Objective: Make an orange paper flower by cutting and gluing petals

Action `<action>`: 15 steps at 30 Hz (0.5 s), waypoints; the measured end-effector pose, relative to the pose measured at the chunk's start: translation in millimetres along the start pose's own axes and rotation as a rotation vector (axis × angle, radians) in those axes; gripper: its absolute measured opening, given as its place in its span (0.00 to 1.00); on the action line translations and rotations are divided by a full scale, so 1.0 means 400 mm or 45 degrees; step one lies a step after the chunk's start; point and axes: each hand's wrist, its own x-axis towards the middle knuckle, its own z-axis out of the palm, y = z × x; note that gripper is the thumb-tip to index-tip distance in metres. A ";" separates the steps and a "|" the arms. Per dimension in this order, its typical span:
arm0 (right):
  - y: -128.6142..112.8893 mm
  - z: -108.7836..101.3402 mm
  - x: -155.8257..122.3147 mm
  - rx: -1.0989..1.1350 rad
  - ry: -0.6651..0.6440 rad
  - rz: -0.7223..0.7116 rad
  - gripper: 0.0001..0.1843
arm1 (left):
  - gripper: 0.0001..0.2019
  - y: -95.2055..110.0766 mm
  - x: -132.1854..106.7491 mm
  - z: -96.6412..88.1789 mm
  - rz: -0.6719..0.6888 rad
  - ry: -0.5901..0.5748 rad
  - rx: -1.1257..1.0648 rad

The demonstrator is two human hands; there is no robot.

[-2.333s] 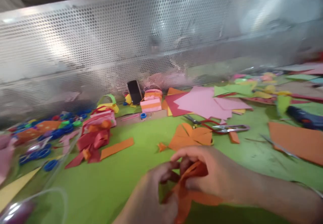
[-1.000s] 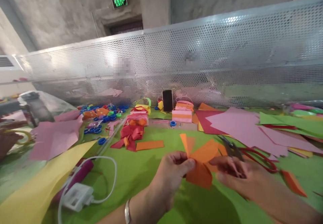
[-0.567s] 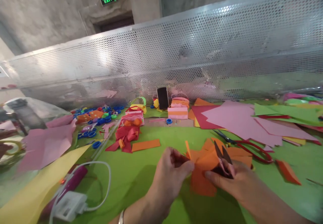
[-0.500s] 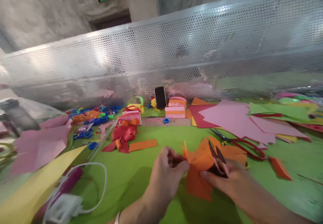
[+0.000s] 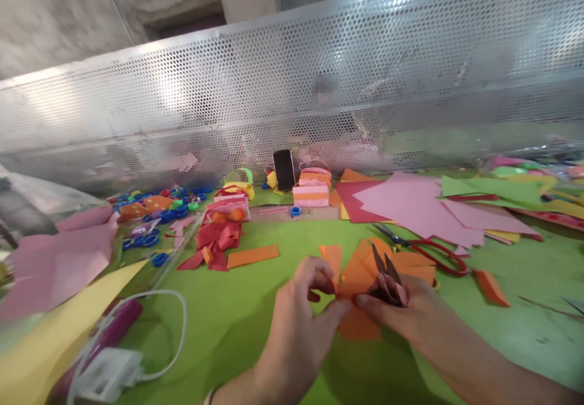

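Observation:
Orange paper (image 5: pixel 360 326), cut and folded into several flaps, is between my hands above the green table. My left hand (image 5: pixel 296 320) has thumb and index finger curled at its left edge, pinching it beside a narrow upright flap (image 5: pixel 332 259). My right hand (image 5: pixel 415 314) grips the paper's right side with the thumb. In the same hand is a small pair of scissors (image 5: pixel 387 271), blades pointing up and slightly parted, handles mostly hidden by the fingers. Red-handled scissors (image 5: pixel 440 256) lie just beyond, partly behind the orange paper.
A red paper bow (image 5: pixel 221 235) and an orange strip (image 5: pixel 252 256) lie to the left. A phone (image 5: pixel 283 169) stands at the back beside a striped paper box (image 5: pixel 311 196). Pink sheets (image 5: pixel 410 204) are piled right; a white charger (image 5: pixel 107 374) lies front left. A perforated metal screen (image 5: pixel 274 101) closes the back.
My left fingers have shifted on the orange paper, and its upright flap shows wider. My right thumb has come closer to the left one. The camera view has tilted slightly.

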 end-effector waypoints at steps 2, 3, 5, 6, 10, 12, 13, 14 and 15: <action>0.008 0.000 0.001 0.001 0.029 -0.005 0.16 | 0.11 0.006 -0.003 -0.001 0.030 0.017 0.152; 0.011 0.001 0.001 -0.003 0.037 -0.002 0.16 | 0.10 0.008 -0.004 -0.002 0.044 0.020 0.206; 0.012 0.001 0.002 -0.012 0.037 0.004 0.16 | 0.10 0.007 -0.005 -0.002 0.077 0.019 0.274; 0.011 0.001 0.002 -0.010 0.034 0.002 0.16 | 0.10 0.005 -0.005 -0.003 0.094 0.018 0.294; 0.003 -0.003 0.000 0.016 -0.020 -0.038 0.13 | 0.14 -0.003 -0.001 -0.002 0.151 0.033 0.327; 0.002 -0.005 0.000 0.031 -0.029 -0.062 0.13 | 0.14 -0.005 0.002 -0.001 0.152 0.044 0.322; 0.003 -0.005 0.001 0.041 -0.017 -0.074 0.13 | 0.14 -0.005 0.003 0.000 0.145 0.054 0.315; 0.004 -0.005 0.003 0.050 0.001 -0.085 0.13 | 0.14 -0.005 0.004 0.000 0.132 0.065 0.305; 0.006 -0.004 0.004 0.060 0.020 -0.102 0.12 | 0.14 -0.005 0.005 0.001 0.118 0.077 0.294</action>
